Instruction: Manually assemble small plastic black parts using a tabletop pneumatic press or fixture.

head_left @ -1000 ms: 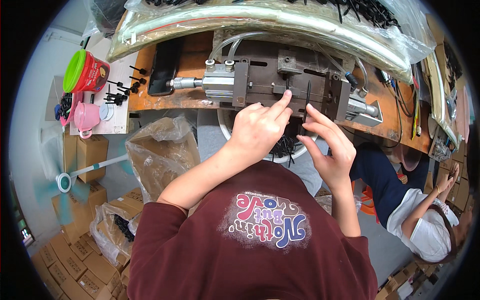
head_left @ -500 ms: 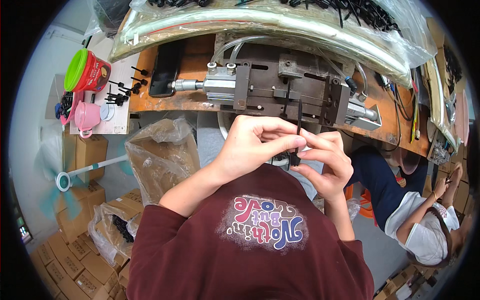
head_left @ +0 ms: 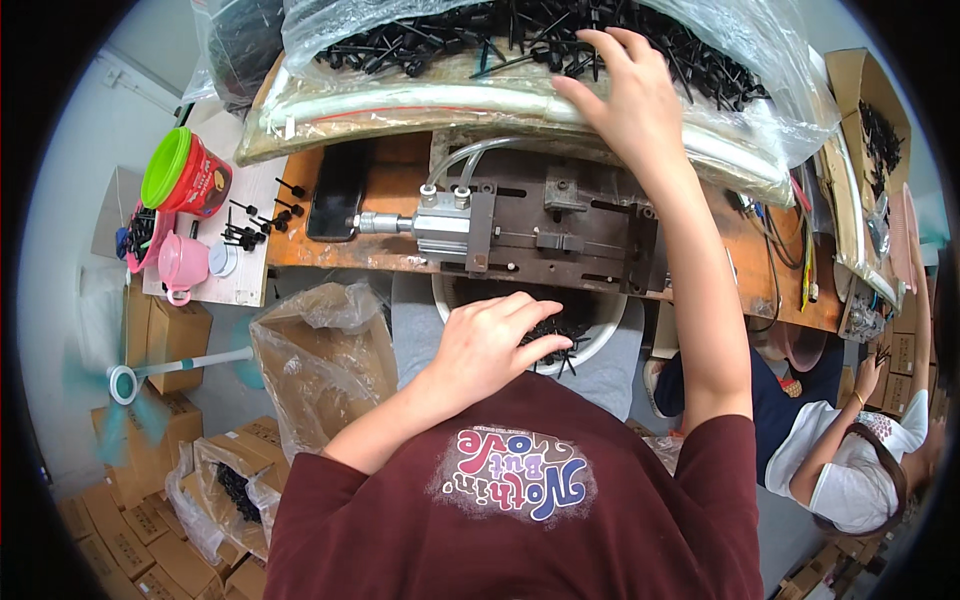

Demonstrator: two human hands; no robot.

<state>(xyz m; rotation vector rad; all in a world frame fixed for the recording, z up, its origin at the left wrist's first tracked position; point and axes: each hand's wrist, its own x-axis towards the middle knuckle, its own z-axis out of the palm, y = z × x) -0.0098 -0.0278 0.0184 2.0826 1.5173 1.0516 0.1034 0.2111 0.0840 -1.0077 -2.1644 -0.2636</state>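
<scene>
My right hand [head_left: 635,100] reaches up to the far side, over a heap of black plastic parts with thin stems [head_left: 430,45] in a plastic-lined tray. Its fingers are spread, and nothing shows between them. Close to my body, my left hand [head_left: 490,340] hovers over a round white basin [head_left: 612,335], fingers and thumb apart with no part held. More black stemmed parts [head_left: 565,338] lie in that basin, partly hidden by the hand. Between the two hands is a dark metal clamping fixture [head_left: 520,225] with a silver cylinder [head_left: 442,228]; my right forearm covers its right end.
A dark phone [head_left: 338,195] and several loose black parts [head_left: 265,220] lie left of the fixture. Beyond them stand a red-and-green tub [head_left: 190,175] and a pink cup [head_left: 183,265]. A fan [head_left: 122,384] and cartons occupy the left floor. Another person [head_left: 850,460] sits at right.
The black stemmed part between my hands is no longer in them. My right hand has moved up to the heap; my left has dropped slightly over the basin and opened.
</scene>
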